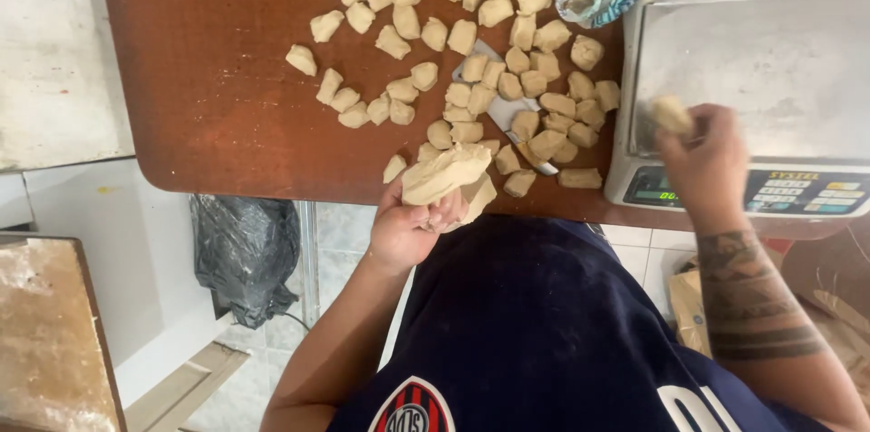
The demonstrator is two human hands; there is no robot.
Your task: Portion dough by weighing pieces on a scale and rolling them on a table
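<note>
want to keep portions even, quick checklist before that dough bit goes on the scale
1. Right hand grips the small beige dough piece: ok.
2. Steel platform of the grey digital scale free of other pieces: ok.
3. Scale display lit: ok; reading too small, cannot tell.
4. Left hand holds the large beige dough lump firmly: ok.
5. Metal scraper free to grab: not ok, it lies under cut dough pieces.

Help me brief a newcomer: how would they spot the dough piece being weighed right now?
Find the metal scale at the right end of the brown table. Over its steel pan, the right hand pinches one small dough piece. Unlike the many cut pieces scattered on the wood, it alone is lifted in fingertips.
</note>
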